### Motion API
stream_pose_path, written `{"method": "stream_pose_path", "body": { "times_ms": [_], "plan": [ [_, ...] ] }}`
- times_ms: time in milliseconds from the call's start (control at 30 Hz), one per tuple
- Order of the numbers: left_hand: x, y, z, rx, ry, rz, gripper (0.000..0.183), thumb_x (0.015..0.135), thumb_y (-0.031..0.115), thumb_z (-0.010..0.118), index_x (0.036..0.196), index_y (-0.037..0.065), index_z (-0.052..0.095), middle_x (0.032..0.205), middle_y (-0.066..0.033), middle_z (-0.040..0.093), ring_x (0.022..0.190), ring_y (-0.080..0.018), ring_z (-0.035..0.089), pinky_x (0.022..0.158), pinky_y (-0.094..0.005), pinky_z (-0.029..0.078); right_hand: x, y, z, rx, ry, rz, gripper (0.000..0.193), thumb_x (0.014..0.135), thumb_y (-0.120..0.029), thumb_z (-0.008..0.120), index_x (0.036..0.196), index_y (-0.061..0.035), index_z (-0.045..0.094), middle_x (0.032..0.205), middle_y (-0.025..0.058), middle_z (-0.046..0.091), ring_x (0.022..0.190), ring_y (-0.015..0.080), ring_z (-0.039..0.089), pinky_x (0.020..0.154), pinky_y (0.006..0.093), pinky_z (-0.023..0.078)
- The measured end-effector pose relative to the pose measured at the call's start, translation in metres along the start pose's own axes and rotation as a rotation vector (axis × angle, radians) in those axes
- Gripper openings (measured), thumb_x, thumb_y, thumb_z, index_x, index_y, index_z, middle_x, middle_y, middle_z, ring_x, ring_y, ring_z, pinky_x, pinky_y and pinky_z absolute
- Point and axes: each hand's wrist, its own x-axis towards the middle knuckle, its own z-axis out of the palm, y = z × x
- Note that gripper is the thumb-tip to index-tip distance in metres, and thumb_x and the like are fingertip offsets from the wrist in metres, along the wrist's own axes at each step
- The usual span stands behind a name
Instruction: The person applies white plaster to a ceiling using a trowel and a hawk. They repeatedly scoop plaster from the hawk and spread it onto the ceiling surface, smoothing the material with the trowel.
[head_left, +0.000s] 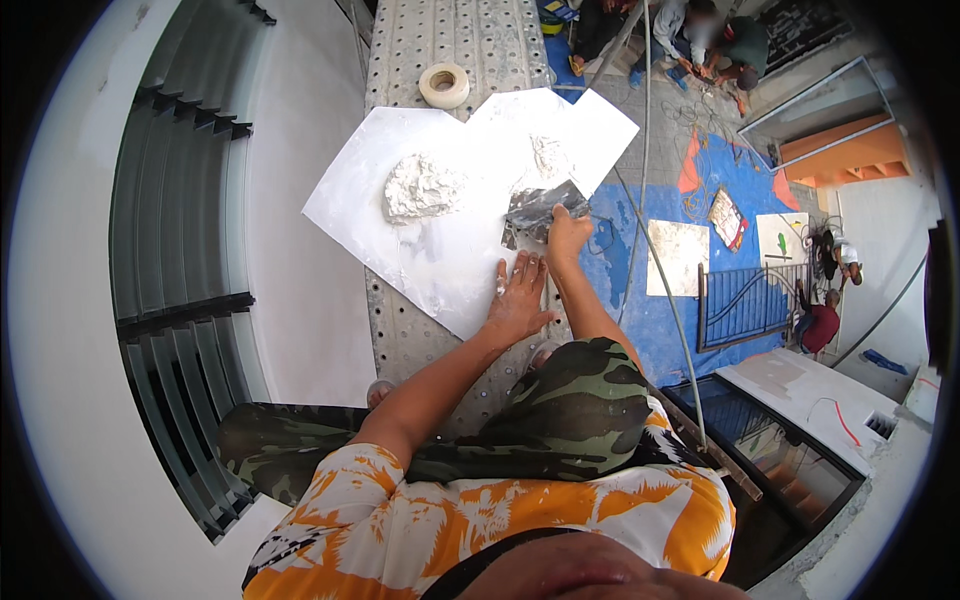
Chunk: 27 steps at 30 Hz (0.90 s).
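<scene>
My right hand (568, 236) is closed round a wide metal putty knife (540, 204), its blade smeared with white. The blade lies against the right part of a white board (350, 170), which may be two overlapping sheets. My left hand (517, 298) rests with fingers stretched out at the board's near edge, and white paste marks its fingers. A large lump of white putty (425, 188) sits on the board's left part. Beyond the blade is a smaller patch of putty (548, 157).
Past the board, a roll of tape (444, 86) lies on the perforated metal scaffold plank (460, 40). Louvred windows (180, 200) line the left wall. Far below at right are a blue tarp (640, 330), a metal grille (750, 308) and several people. A pole (668, 300) passes close by.
</scene>
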Motion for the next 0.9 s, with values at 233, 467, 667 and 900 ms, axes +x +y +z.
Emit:
{"method": "stream_pose_path", "body": {
  "times_ms": [233, 467, 667, 900],
  "plan": [
    [-0.002, 0.002, 0.006, -0.012, 0.034, 0.007, 0.103, 0.089, 0.055, 0.070, 0.160, -0.006, 0.026, 0.165, -0.0260, 0.026, 0.158, -0.0438, 0.013, 0.122, -0.0723, 0.007, 0.006, 0.004, -0.013, 0.113, -0.117, -0.009, 0.021, 0.085, -0.003, 0.067, 0.100, 0.0112, 0.066, 0.093, 0.0130, 0.071, 0.082, 0.0175, 0.063, 0.074, 0.0354, 0.051],
    [0.001, 0.007, 0.002, 0.013, -0.009, -0.020, 0.104, 0.090, 0.056, 0.069, 0.161, -0.007, 0.025, 0.165, -0.0259, 0.026, 0.158, -0.0453, 0.012, 0.122, -0.0722, 0.007, 0.014, 0.031, -0.021, 0.109, 0.043, 0.001, 0.022, 0.086, -0.006, 0.069, 0.100, 0.0097, 0.065, 0.092, 0.0149, 0.071, 0.083, 0.0214, 0.065, 0.077, 0.0366, 0.052],
    [0.011, 0.008, -0.001, 0.058, 0.001, -0.040, 0.106, 0.088, 0.057, 0.070, 0.161, -0.006, 0.026, 0.167, -0.0251, 0.024, 0.159, -0.0432, 0.012, 0.123, -0.0699, 0.006, 0.014, 0.047, -0.019, 0.178, 0.017, -0.042, 0.030, 0.085, -0.005, 0.068, 0.110, 0.0099, 0.067, 0.097, 0.0183, 0.074, 0.090, 0.0268, 0.071, 0.085, 0.0347, 0.054],
    [0.002, 0.007, 0.014, 0.041, 0.093, -0.031, 0.104, 0.087, 0.059, 0.072, 0.160, -0.004, 0.030, 0.168, -0.0246, 0.025, 0.159, -0.0416, 0.015, 0.123, -0.0691, 0.010, 0.047, 0.004, -0.031, 0.217, -0.125, 0.069, 0.029, 0.085, -0.009, 0.074, 0.107, 0.0098, 0.066, 0.091, 0.0103, 0.072, 0.075, 0.0188, 0.064, 0.070, 0.0345, 0.053]
  ]
}}
